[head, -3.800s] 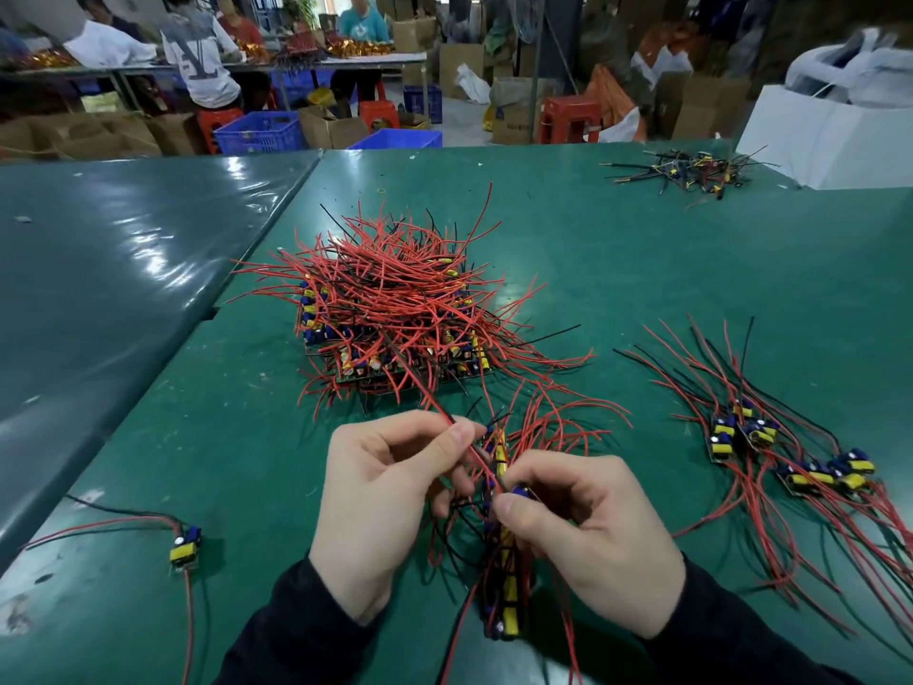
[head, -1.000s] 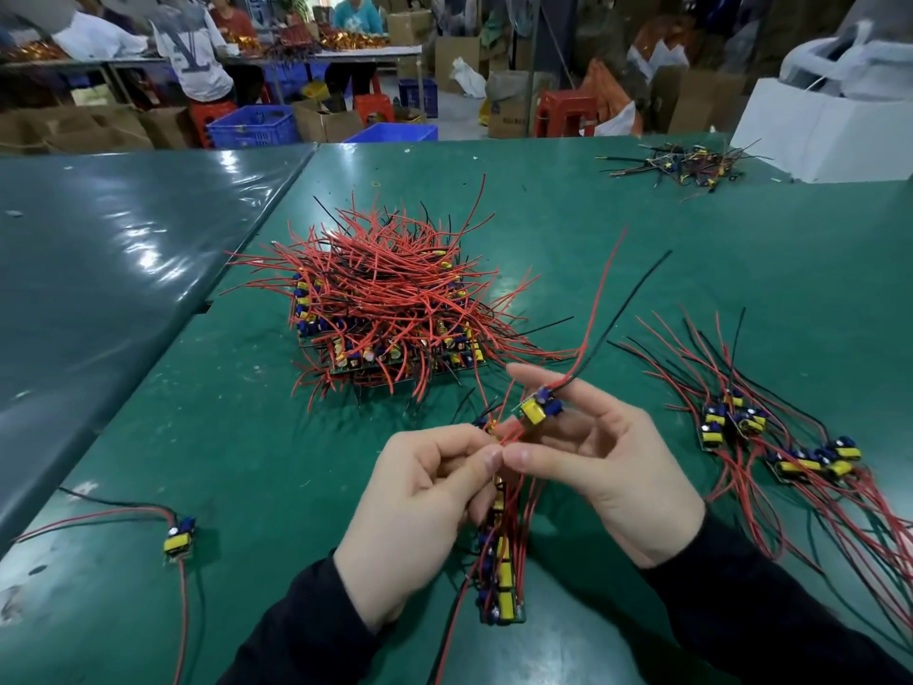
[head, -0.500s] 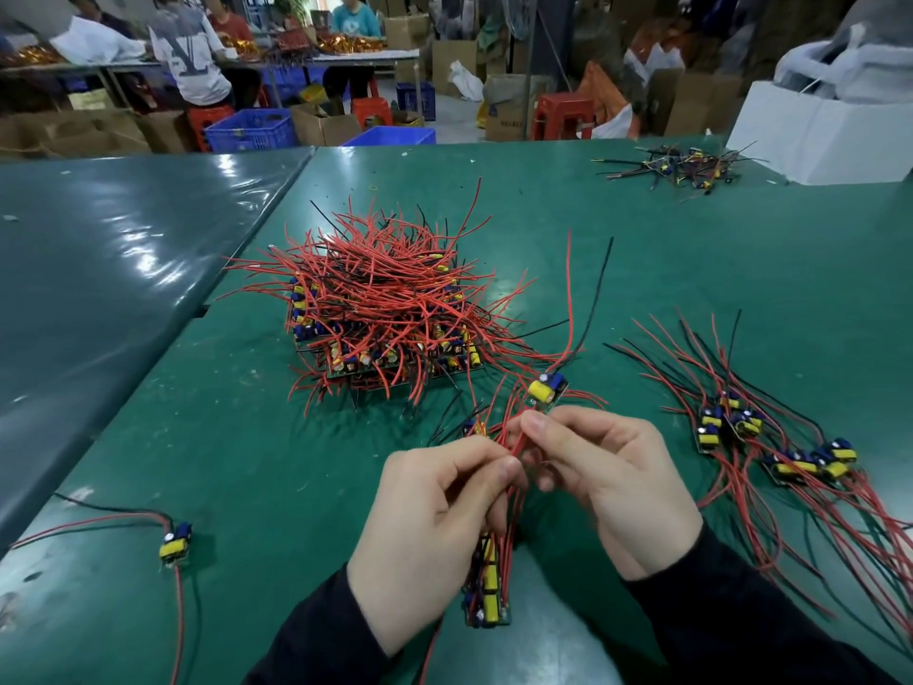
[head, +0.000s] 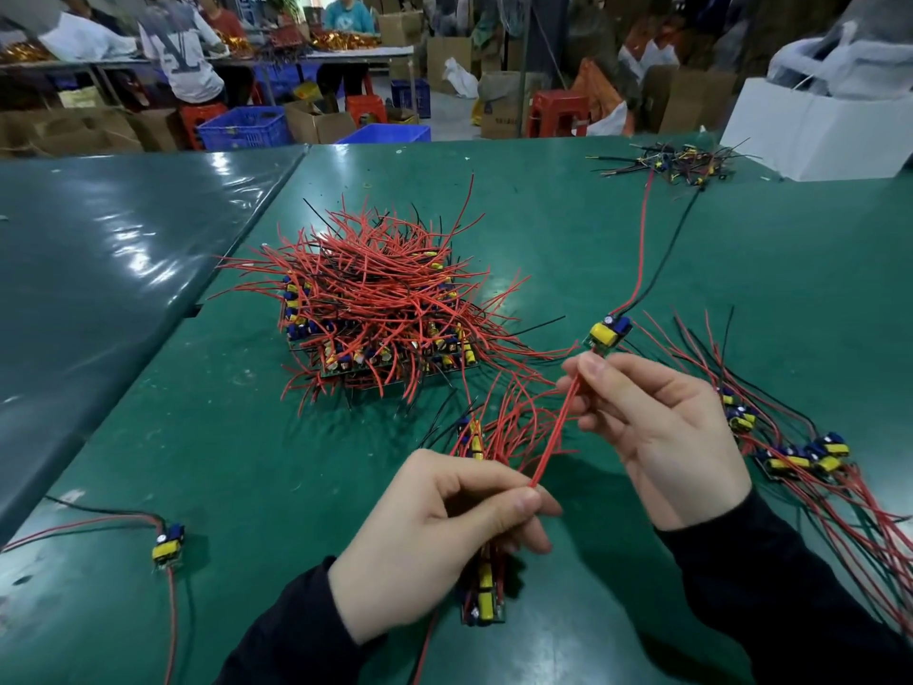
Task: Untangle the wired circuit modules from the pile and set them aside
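Observation:
A big pile of circuit modules (head: 375, 309) with tangled red and black wires lies mid-table. My left hand (head: 444, 531) grips a small bundle of modules (head: 484, 595) that hangs below my fingers, its red wires fanning upward. My right hand (head: 657, 427) pinches two red wires just under a single yellow-and-blue module (head: 608, 332), held up and to the right of the bundle. That module's long red and black leads rise toward the far table. Its lower wires still run down to my left thumb.
Several separated modules (head: 800, 457) with their wires lie at the right. One lone module (head: 168, 542) lies at the near left. A small wire heap (head: 677, 163) and a white box (head: 815, 126) sit far right. A second green table (head: 99, 249) adjoins on the left.
My right hand has moved up and to the right, drawing the single module's wires out of the bundle. My left hand stays low, holding the bundle.

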